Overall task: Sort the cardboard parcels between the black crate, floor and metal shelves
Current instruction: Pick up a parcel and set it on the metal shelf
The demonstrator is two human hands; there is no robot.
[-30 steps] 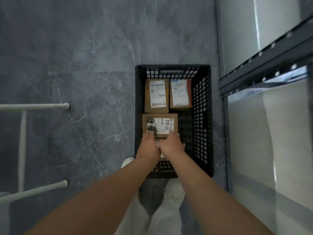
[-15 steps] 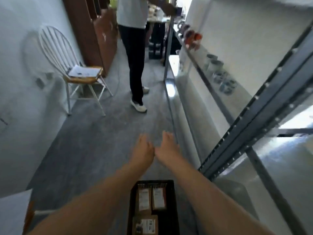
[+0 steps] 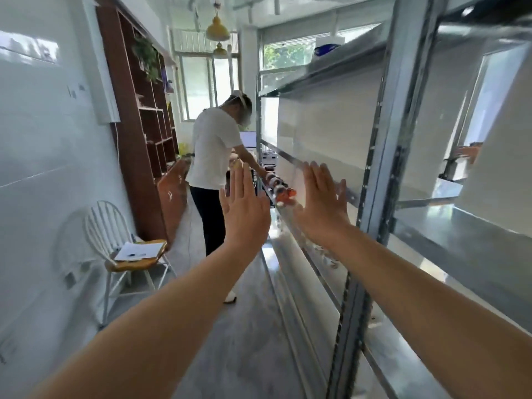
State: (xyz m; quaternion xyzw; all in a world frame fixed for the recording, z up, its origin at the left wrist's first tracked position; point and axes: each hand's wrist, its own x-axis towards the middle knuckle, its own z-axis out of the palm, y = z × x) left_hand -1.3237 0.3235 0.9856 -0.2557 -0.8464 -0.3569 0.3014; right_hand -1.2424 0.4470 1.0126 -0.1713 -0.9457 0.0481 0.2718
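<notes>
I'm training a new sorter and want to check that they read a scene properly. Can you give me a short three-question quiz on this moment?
1. True or false: the left hand is holding a cardboard parcel.
2. Which side of the aisle do the metal shelves stand on? A) the wearer's left B) the wearer's right C) both sides
3. Fill in: the papers lie on the seat of a white ____.

Key
1. False: both it and the right hand are raised, open and empty, fingers spread.
2. B
3. chair
</notes>
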